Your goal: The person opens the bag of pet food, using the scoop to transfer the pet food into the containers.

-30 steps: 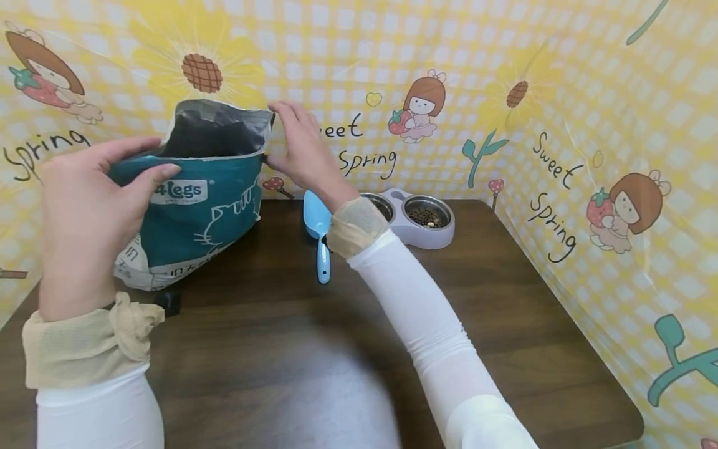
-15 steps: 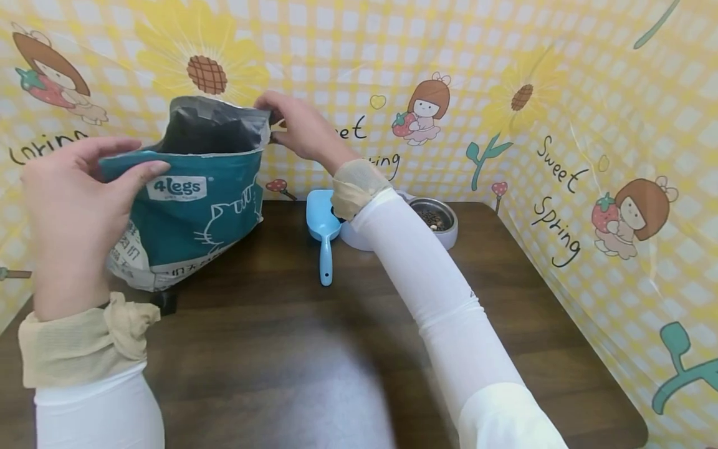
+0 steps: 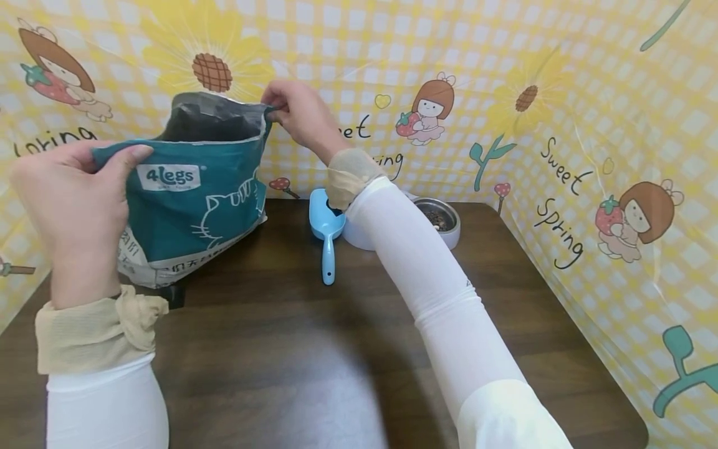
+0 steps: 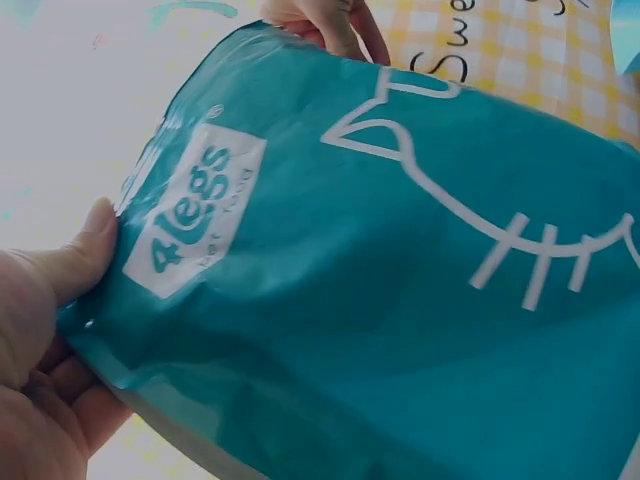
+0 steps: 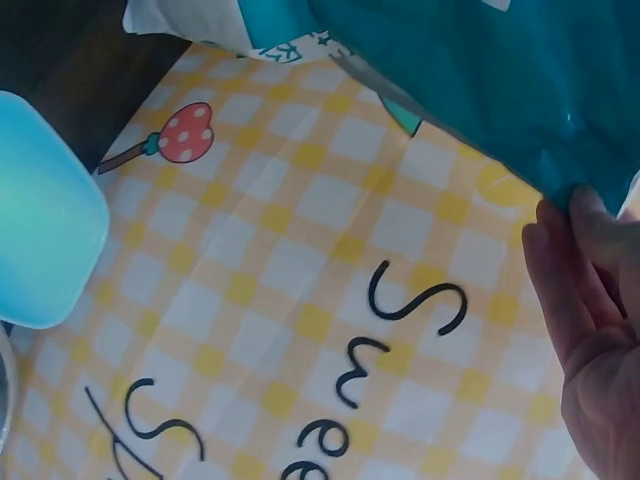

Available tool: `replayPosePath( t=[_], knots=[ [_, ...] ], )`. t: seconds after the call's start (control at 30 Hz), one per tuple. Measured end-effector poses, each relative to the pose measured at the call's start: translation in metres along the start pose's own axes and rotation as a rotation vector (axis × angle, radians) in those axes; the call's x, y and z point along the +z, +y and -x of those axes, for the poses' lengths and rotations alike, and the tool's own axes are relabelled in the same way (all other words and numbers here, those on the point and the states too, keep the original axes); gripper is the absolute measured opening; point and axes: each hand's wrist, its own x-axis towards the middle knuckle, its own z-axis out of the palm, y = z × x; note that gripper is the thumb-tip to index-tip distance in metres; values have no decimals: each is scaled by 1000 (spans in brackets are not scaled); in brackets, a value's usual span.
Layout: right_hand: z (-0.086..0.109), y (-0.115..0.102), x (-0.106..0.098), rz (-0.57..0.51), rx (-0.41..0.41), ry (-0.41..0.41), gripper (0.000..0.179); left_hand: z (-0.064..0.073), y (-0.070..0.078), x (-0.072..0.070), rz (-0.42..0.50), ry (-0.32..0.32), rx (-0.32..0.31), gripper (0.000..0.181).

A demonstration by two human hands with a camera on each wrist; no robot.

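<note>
A teal pet food bag (image 3: 185, 212) with a "4Legs" label and a white cat outline stands at the left of the table. Its mouth gapes, showing a dark silvery lining. My left hand (image 3: 73, 199) pinches the bag's upper left corner, thumb on the front face. At the upper right corner my right hand (image 3: 305, 118) grips the rim between thumb and fingers, as the right wrist view also shows of that hand (image 5: 605, 300). In the left wrist view the bag (image 4: 400, 300) spans most of the picture. What lies deep inside the bag is hidden.
A light blue scoop (image 3: 326, 227) lies right of the bag, handle toward me. Behind my right forearm sits a pale double bowl (image 3: 359, 234), partly covered; brown kibble shows in its right metal dish. Patterned yellow checked cloth (image 3: 359, 56) lines the wall behind the wooden table (image 3: 269, 362).
My left hand has shifted left with its corner. My right hand has changed its hold to a pinch at the upper right corner, and the bag's mouth is stretched wider and flatter.
</note>
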Motion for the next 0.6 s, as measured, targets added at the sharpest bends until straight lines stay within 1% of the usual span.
replayPosePath(
  t=[0.03,0.13,0.2,0.27,0.4,0.5,0.6],
  knots=[
    [-2,-2,0,10,4,8,17,-2,-2,0,29,26,-1,41],
    [-8,-6,1,31,12,25,17,-10,-7,-3,123,89,-32,33],
    [-12,-7,0,35,25,37,17,-14,-9,-4,167,113,-41,28],
    [-16,-7,-1,39,37,48,16,-17,-8,-4,218,122,-48,25],
    [-20,-6,-2,22,73,44,16,-17,-4,-4,232,138,-26,22],
    [-20,-7,-4,-4,81,29,15,-14,-1,-4,236,154,-25,23],
    [-19,-8,-6,-19,80,33,14,-12,-1,-4,251,170,-2,21]
  ],
)
